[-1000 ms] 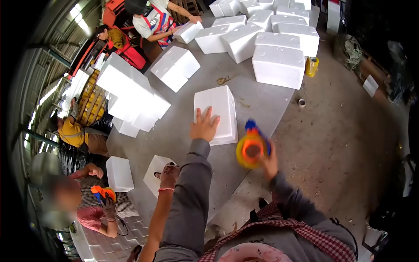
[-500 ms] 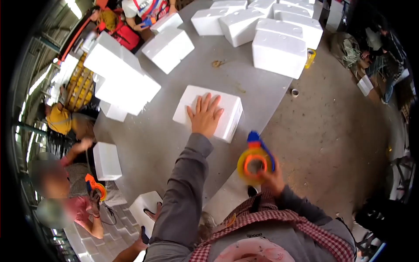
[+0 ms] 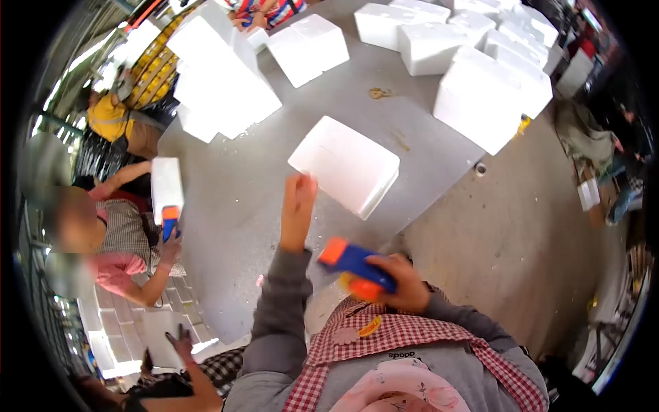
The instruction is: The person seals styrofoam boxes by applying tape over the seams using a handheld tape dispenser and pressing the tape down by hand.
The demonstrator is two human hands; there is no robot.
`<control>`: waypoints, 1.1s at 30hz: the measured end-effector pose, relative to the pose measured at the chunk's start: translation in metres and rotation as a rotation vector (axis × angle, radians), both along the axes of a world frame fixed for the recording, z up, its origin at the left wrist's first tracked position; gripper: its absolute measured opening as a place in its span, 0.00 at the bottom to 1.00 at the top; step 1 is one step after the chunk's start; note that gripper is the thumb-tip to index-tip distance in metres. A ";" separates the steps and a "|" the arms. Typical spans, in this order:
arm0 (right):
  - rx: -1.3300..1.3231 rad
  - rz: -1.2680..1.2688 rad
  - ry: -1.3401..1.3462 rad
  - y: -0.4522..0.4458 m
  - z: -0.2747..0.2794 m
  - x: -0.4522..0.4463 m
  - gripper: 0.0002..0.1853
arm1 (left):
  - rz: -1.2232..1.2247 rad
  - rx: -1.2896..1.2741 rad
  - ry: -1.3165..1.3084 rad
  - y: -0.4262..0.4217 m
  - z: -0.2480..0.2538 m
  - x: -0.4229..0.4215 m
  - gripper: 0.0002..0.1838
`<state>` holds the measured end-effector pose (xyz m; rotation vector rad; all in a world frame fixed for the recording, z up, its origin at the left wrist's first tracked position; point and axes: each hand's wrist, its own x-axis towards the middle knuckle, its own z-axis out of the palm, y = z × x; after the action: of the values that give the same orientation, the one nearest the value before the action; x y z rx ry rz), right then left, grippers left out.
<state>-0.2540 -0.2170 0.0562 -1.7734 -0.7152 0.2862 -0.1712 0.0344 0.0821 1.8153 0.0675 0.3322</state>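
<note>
A white foam box (image 3: 347,165) lies on the grey table in front of me, turned at an angle. My left hand (image 3: 299,199) is at its near left edge, fingers curled together and slightly blurred; whether anything is between them is hidden. In my right hand (image 3: 406,285) is a blue and orange tape dispenser (image 3: 364,266), held by its body close to my apron. Its orange end points left, toward my left forearm, and the tape roll underneath is mostly out of sight.
More foam boxes stand on the grey table (image 3: 226,275), stacked at far left (image 3: 223,82) and grouped at far right (image 3: 480,99). At left, a co-worker's hand (image 3: 168,250) holds another dispenser against a box (image 3: 167,185). A tape roll (image 3: 480,169) lies near the table's right edge.
My left hand has come off the box's top to its near left edge, fingers now curled. The dispenser has turned and moved left toward the box, which sits rotated in view.
</note>
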 end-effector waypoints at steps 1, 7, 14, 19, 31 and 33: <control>-0.061 -0.145 -0.067 -0.014 0.012 0.007 0.34 | 0.043 -0.111 0.196 -0.007 0.015 -0.021 0.15; -0.107 -0.245 -0.372 -0.041 0.036 0.052 0.35 | -0.196 -1.013 0.536 -0.068 0.033 -0.042 0.20; -0.191 -0.291 -0.472 -0.006 0.064 0.079 0.34 | -0.384 -1.216 0.601 -0.018 0.010 0.004 0.16; -0.339 -0.379 -0.487 0.032 0.098 0.105 0.33 | -0.322 -0.504 0.152 0.053 0.003 0.099 0.09; -0.625 -0.301 -0.389 0.034 0.104 0.125 0.33 | 0.052 0.377 0.187 0.129 -0.118 0.177 0.19; -0.619 -0.273 -0.418 0.027 0.100 0.133 0.33 | -0.099 0.812 -0.122 0.109 -0.070 0.156 0.21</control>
<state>-0.1215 -0.1899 0.1559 -2.5384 -0.7059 -0.0681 -0.0148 0.1438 0.0117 2.5808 -0.2816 0.4357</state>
